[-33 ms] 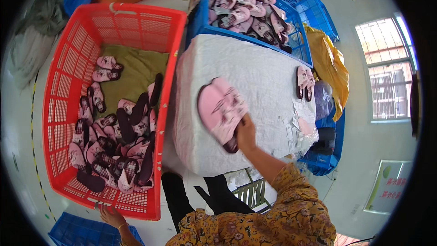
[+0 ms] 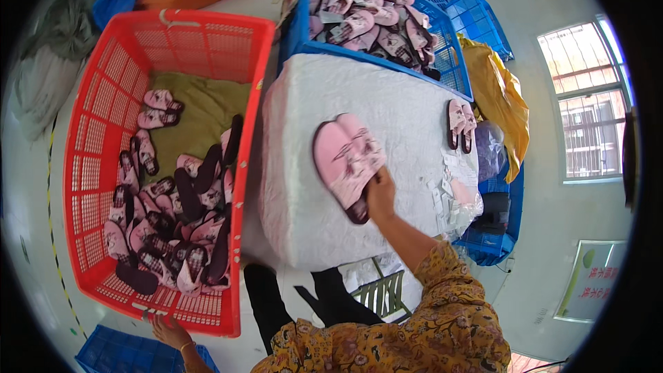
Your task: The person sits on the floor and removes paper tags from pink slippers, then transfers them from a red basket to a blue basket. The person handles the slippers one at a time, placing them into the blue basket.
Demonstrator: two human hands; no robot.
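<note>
My right hand (image 2: pixel 381 197) is closed on a pair of pink slippers (image 2: pixel 349 155) with dark printed patterns and dark soles. The slippers lie side by side above the white-covered table (image 2: pixel 297 221), tilted, with their toes away from my hand. At the lower left, my left hand (image 2: pixel 170 332) is at the near rim of the red basket (image 2: pixel 238 249); its fingers look apart and touch or nearly touch the rim. Inside the basket, several pink slippers (image 2: pixel 162 217) lie jumbled on an olive-green cloth (image 2: pixel 207 100), some with dark soles turned up.
A blue crate (image 2: pixel 293 34) heaped with similar slippers stands at the table's far side. Another pair (image 2: pixel 459 124) rests at the table's right edge, near small tags and clear plastic (image 2: pixel 459 200). A blue crate (image 2: pixel 124 349) sits at lower left, a folding stool (image 2: pixel 383 290) below the table.
My right hand has moved slightly right with the slippers. My left hand stays at the basket rim. The whole view has shifted a little.
</note>
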